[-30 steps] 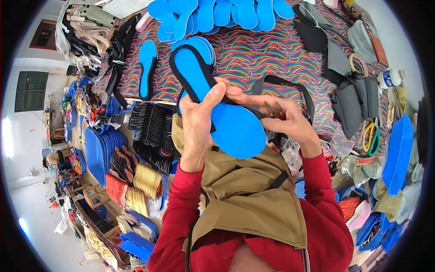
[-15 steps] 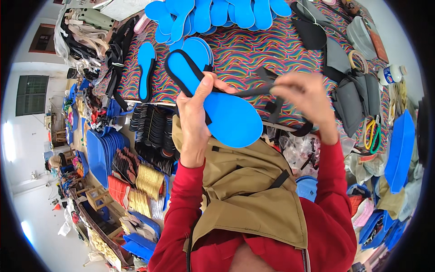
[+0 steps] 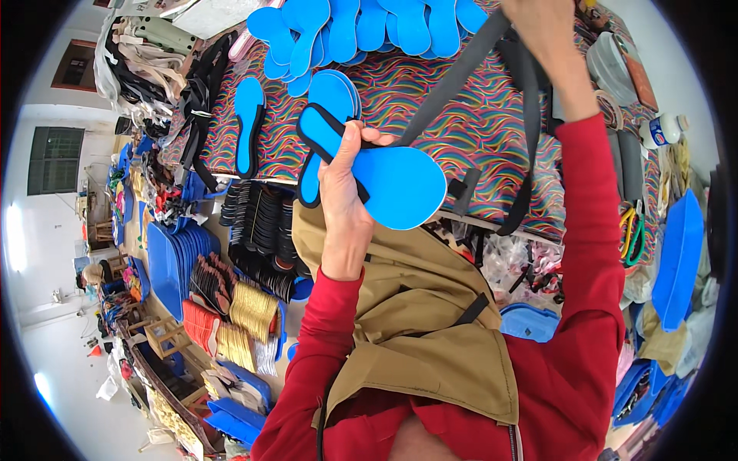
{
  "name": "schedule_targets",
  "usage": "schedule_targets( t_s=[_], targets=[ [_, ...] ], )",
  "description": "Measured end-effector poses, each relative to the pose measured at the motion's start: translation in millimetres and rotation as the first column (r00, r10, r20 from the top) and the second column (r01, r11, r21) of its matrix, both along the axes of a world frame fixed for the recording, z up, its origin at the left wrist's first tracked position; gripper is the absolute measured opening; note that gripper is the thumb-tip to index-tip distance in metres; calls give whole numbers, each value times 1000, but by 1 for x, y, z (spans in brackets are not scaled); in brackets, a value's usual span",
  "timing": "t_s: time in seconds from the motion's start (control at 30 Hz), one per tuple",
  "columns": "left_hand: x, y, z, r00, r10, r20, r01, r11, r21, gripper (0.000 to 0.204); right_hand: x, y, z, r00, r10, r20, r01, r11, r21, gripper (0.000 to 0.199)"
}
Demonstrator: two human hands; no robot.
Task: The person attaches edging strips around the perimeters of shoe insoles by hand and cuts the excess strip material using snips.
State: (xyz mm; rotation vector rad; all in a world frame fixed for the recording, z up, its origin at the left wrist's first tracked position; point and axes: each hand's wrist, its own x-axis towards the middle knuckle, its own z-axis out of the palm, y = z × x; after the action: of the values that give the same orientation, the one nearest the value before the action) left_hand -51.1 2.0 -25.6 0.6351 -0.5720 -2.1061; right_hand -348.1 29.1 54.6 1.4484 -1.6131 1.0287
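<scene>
My left hand [image 3: 344, 196] grips a blue insole [image 3: 403, 184] over the table's near edge, thumb on top and fingers beneath. Black edging runs around the insole's narrow end. From that hand a black fabric strip [image 3: 453, 81] stretches up to my right hand [image 3: 542, 31], which is raised at the far right and closed on it; its fingertips are partly cut off by the frame. Another length of black strip [image 3: 530, 131] hangs below the right hand. Just beyond the held insole lie stacked blue insoles [image 3: 334, 86]. A single black-edged insole [image 3: 247, 115] rests further left.
Many blue insoles [image 3: 369, 31] lie across the far side of the patterned table [image 3: 307, 54]. At the right are a white bottle [image 3: 663, 131] and scissors with yellow and green handles [image 3: 634, 238]. Blue trays [image 3: 169, 261] and bundled straps stand at lower left.
My right hand has swung up and away to the far right, drawing the strip out long. The insole in my left hand has tilted, and its wide end has risen slightly.
</scene>
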Motion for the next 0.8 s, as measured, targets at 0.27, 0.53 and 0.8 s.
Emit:
schedule_targets(
  t_s=[0.27, 0.53, 0.8],
  targets=[
    [13, 1, -11, 989, 42, 139, -46, 999, 28, 16, 143, 94, -67, -305, 18, 952, -665, 712, -227, 31],
    [19, 12, -8, 993, -6, 119, 1, 999, 41, 15, 207, 106, -116, -788, 63, 612, -388, 721, -574, 23],
    [24, 19, -7, 977, -17, 213, 8, 999, 44, 16, 204, 93, -133, -791, 124, 599, -411, 618, -670, 19]
  ],
)
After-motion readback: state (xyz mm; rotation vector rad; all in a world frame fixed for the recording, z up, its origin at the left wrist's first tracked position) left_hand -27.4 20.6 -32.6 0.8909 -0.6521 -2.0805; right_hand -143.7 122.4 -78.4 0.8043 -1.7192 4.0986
